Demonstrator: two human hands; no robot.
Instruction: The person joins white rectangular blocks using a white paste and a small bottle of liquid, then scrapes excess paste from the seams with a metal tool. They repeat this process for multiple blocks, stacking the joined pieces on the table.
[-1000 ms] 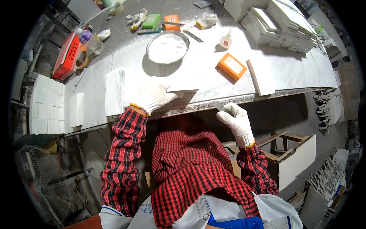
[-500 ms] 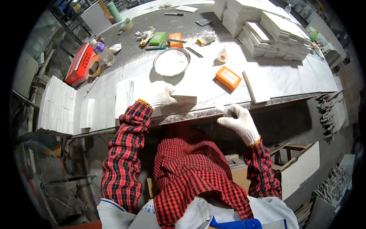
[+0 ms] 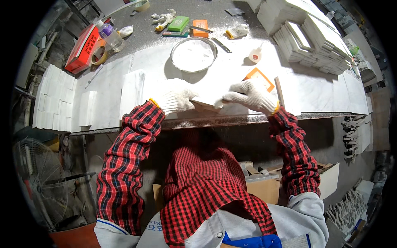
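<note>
Since half a second ago my right hand (image 3: 250, 96) has come up from the bench edge onto the small flat white stone tile (image 3: 206, 100), and both gloves now grip it, my left hand (image 3: 175, 97) closed on its left end. It lies at the front of the pale marble slab bench (image 3: 322, 93). Orange square pad (image 3: 259, 77) just behind my right knuckles. Round metal basin of white powder (image 3: 194, 54) beyond. Red rectangular box (image 3: 81, 48) far left. Stacked white tiles (image 3: 306, 39) far right.
</note>
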